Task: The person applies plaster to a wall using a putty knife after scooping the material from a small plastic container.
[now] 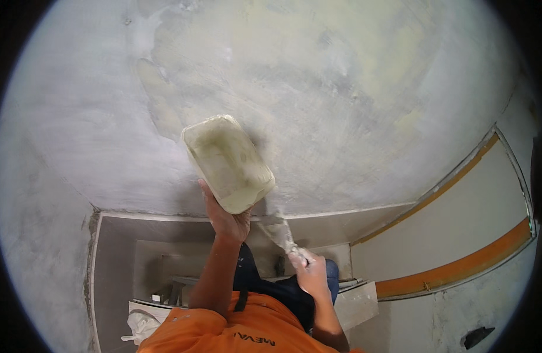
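Note:
A cream plastic tub (227, 162) with pale paste smeared inside is gripped from below by my left hand (227, 220), its open top facing the camera. Just to the right of and below the tub, a putty knife (275, 229) coated in pale paste is held in my right hand (309, 272), blade angled up toward the tub. Beyond both is a plastered wall (324, 88) with patchy grey, white and yellowish areas. Whether the blade touches the wall, I cannot tell.
A tiled recessed ledge (115, 253) runs below the plaster. On the right is a pale panel (441, 217) edged with orange strips. Boards (356, 303) and a white crumpled item (141, 323) lie around my body. A dark hole (477, 336) shows at lower right.

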### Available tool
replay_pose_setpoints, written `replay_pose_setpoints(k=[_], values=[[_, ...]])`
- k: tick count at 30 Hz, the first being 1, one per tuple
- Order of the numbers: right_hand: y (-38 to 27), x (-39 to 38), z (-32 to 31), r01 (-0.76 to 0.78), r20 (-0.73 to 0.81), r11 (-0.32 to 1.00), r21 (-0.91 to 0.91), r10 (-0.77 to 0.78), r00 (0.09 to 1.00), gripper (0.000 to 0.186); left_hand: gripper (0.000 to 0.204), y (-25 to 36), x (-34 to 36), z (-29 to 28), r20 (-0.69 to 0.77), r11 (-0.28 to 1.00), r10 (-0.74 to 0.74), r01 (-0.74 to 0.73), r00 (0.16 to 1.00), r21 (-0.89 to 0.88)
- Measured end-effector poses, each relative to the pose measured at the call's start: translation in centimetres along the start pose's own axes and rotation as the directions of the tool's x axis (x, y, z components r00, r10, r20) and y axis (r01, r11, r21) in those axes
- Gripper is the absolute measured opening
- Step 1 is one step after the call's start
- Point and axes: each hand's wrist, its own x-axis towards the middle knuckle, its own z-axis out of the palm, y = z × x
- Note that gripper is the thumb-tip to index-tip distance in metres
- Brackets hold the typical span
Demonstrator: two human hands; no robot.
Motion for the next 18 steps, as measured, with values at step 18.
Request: replay_pose_setpoints(k=[18], values=[[-19.5,7.9,-4.6,0.643,0.157,0.752,-0.146,-0.624,0.766,0.025,0.071,15.7,-2.9,1.2,-0.051,0.878,0.399,-0.365,0.916,0.308]])
